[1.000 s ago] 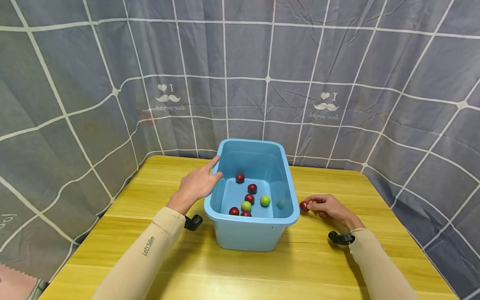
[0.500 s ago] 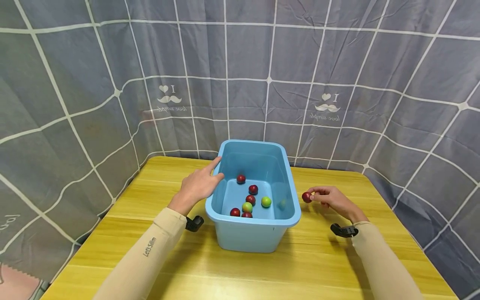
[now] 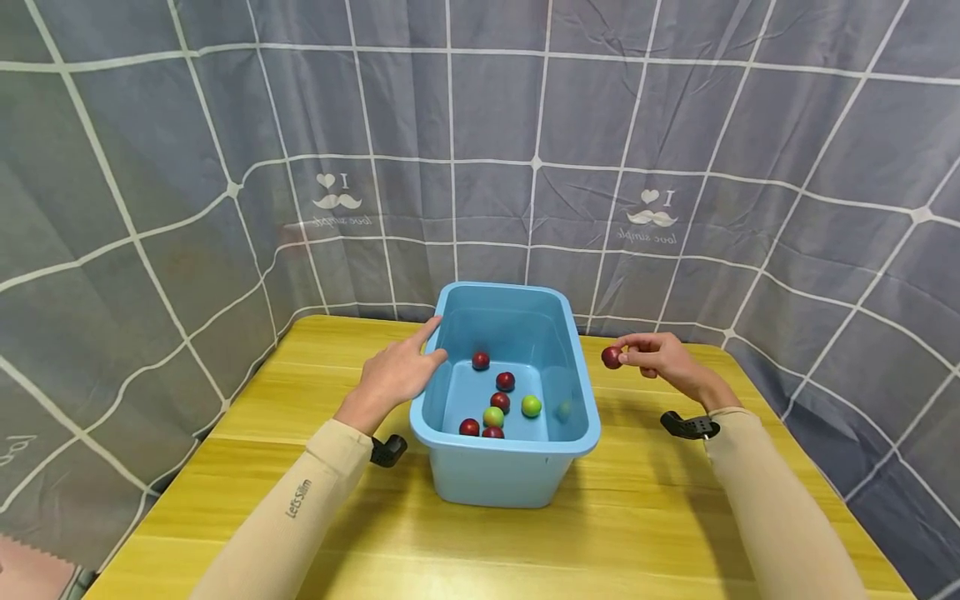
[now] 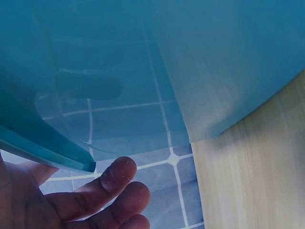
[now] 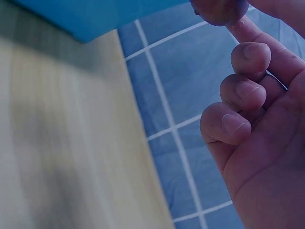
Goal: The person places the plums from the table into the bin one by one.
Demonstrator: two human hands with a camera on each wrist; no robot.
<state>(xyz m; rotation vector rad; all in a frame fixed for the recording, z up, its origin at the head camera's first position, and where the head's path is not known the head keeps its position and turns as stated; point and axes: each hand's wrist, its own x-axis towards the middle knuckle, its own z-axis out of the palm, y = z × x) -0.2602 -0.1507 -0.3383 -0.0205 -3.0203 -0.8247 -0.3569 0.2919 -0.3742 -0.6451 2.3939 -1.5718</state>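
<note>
A light blue plastic tub [image 3: 487, 475] stands on the wooden table, with several dark red plums [image 3: 505, 381] and two green plums [image 3: 531, 406] on its floor. On the tub's left rim rests my left hand [image 3: 393, 371], index finger stretched along it and thumb reaching over the edge. The left wrist view shows its other fingers [image 4: 125, 198] loosely bent outside the tub, below the rim. Right of the tub, my right hand [image 3: 663, 360] pinches a dark red plum [image 3: 611, 357] above the table. That plum is partly cut off at the top of the right wrist view.
The yellow wood-grain table [image 3: 300, 517] reaches around the tub on every side. A grey curtain [image 3: 487, 108] with white grid lines hangs behind and along both sides. Black straps [image 3: 690, 426] circle the wrists over beige sleeves.
My right hand has lifted the dark red plum from the table, carrying it up and farther back beside the tub. My left hand stays on the rim; the plums inside stay put.
</note>
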